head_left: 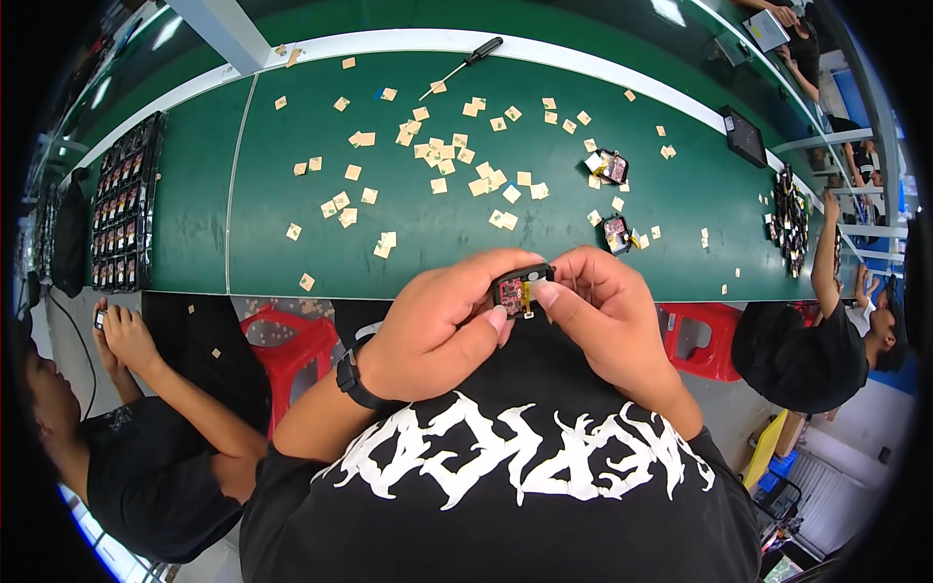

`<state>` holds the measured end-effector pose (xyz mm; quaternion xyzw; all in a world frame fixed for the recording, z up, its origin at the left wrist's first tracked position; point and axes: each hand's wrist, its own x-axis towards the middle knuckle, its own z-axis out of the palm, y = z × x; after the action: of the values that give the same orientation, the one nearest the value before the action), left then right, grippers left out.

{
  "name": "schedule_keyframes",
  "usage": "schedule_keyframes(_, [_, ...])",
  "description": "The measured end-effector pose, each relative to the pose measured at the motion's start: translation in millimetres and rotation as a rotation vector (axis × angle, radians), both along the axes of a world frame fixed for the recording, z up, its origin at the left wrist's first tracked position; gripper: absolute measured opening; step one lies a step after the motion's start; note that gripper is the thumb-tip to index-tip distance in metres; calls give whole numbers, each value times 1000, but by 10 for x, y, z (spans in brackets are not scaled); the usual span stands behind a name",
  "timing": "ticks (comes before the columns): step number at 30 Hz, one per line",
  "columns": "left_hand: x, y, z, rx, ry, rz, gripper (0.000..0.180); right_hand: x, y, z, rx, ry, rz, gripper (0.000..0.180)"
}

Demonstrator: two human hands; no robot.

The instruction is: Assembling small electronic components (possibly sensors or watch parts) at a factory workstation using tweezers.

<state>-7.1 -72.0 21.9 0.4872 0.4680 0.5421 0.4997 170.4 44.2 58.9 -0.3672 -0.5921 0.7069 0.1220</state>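
Note:
A small black device with an exposed red circuit board [518,288] sits between both my hands, just off the near edge of the green table [292,243]. My left hand [437,325] grips its left side, thumb pressed against the board. My right hand [607,306] pinches its right side with thumb and forefinger. A black watch [355,379] is on my left wrist. Two similar small devices [612,167] [616,233] lie on the table beyond my hands.
Many small tan paper squares [437,151] litter the table. A screwdriver [462,66] lies at the far edge. Black trays of parts stand far left [126,204] and right [789,219]. Red stools [292,355] [702,340] flank me; seated people work on both sides.

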Motion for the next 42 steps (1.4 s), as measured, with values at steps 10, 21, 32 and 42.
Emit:
schedule_keyframes(10, [39, 56, 88, 63, 313, 18, 38, 153, -56, -83, 86, 94, 23, 10])
schedule_keyframes(21, [-805, -284, -266, -151, 237, 763, 29, 540, 453, -429, 805, -340, -419, 30])
schedule_keyframes(32, [-2405, -933, -478, -543, 1030, 1075, 26, 623, 615, -588, 984, -566, -230, 54])
schedule_keyframes(42, [-1964, -564, 136, -936, 1326, 1025, 58, 503, 620, -400, 887, -227, -203, 43])
